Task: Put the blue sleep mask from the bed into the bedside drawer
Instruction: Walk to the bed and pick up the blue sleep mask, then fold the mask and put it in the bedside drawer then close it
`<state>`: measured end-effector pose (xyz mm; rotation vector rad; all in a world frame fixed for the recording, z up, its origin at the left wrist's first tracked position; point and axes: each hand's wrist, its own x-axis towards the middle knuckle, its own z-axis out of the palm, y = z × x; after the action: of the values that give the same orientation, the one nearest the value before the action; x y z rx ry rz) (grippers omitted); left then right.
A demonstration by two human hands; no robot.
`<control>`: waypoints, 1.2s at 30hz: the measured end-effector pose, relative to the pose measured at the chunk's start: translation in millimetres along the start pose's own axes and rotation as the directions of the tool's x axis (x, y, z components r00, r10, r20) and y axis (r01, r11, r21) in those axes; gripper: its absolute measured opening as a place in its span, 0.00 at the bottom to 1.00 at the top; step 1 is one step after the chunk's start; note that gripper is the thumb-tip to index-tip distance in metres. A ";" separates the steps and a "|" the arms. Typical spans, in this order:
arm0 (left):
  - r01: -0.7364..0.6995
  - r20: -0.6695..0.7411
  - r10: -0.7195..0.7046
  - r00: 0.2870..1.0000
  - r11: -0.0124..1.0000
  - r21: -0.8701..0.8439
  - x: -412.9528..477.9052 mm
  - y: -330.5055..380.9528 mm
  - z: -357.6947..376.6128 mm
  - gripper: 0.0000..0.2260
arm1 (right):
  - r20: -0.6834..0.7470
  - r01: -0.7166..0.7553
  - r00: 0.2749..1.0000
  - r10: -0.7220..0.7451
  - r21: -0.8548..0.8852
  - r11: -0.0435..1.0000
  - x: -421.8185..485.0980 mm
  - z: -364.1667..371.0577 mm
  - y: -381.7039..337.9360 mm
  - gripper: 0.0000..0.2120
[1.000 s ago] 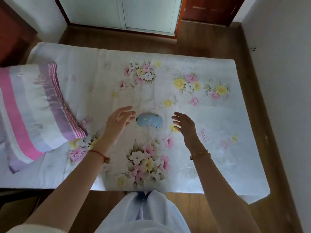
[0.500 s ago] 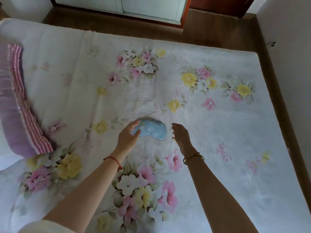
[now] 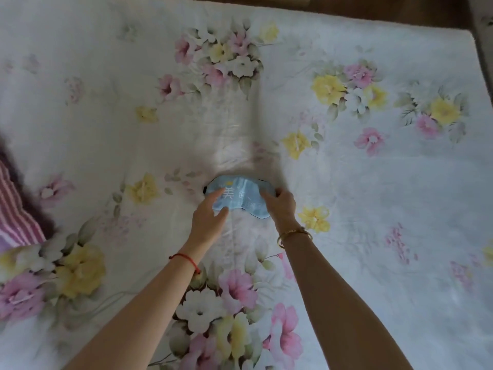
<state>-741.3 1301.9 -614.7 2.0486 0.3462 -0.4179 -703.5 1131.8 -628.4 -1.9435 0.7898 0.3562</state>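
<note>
Head view, looking down on a bed covered by a white sheet printed with pink, yellow and white flowers. Blue sleep mask lying flat near the middle of the sheet, printed face up, white characters legible on the fabric, a dark edge showing at its left end. Left hand resting on the mask's left half: fingers spread and laid across the fabric, thumb against the near edge, not yet closed round it. Right hand at the mask's right end: grip curled over that end, fingertips on the fabric, thumb hidden; whether the end is actually pinched cannot be told. Red string bracelet on the left wrist; gold bangle on the right wrist. Pink-and-white striped bedding at the left margin, well apart from the mask. Strip of brown wooden floor along the top edge, beyond the far side of the bed.
</note>
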 end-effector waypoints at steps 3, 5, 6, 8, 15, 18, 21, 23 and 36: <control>0.038 0.011 -0.038 0.999 0.998 -0.041 1.5 1.1 -3.8 0.20 | 0.066 -0.018 0.998 0.007 0.165 0.986 -9.7 -4.3 -11.2 0.06; 0.067 0.021 -0.066 0.998 0.994 -0.091 -1.2 6.9 -8.2 0.20 | 0.116 0.002 0.993 -0.031 0.242 0.970 -22.5 -8.2 -19.5 0.05; 0.089 0.028 -0.087 0.996 0.988 -0.129 -3.0 11.4 -10.9 0.20 | 0.141 0.019 0.988 -0.059 0.267 0.963 -30.2 -10.2 -24.1 0.05; 0.143 0.048 -0.136 0.990 0.968 -0.209 -7.9 20.3 -16.7 0.22 | 0.202 0.030 0.975 -0.096 0.308 0.951 -45.1 -13.0 -29.9 0.05; 0.337 0.257 -0.249 0.934 0.852 -0.399 -48.8 36.1 -36.6 0.21 | 0.346 0.058 0.923 -0.168 0.307 0.950 -99.7 -15.6 -30.2 0.04; 0.402 0.319 -0.294 0.901 0.843 -0.359 -69.9 15.2 -37.1 0.21 | 0.329 0.093 0.929 -0.169 0.234 0.968 -113.3 -7.1 -9.9 0.06; 0.441 0.289 -0.357 0.888 0.837 -0.324 -84.0 -19.2 -30.2 0.20 | 0.340 0.075 0.932 -0.123 0.152 0.986 -122.2 10.2 19.0 0.10; 0.421 0.204 -0.373 0.905 0.851 -0.313 -88.8 -37.1 -27.4 0.17 | 0.304 0.089 0.945 -0.124 0.128 0.988 -126.0 21.2 36.8 0.11; 0.291 -0.034 -0.297 0.954 0.950 -0.114 -92.3 -72.1 -37.9 0.23 | 0.189 0.614 0.787 -0.587 -0.329 0.717 -157.4 45.8 84.9 0.16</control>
<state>-848.2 1363.1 -613.5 1.9085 0.6962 -0.5166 -873.4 1203.8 -622.0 -2.4058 -0.0094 0.1755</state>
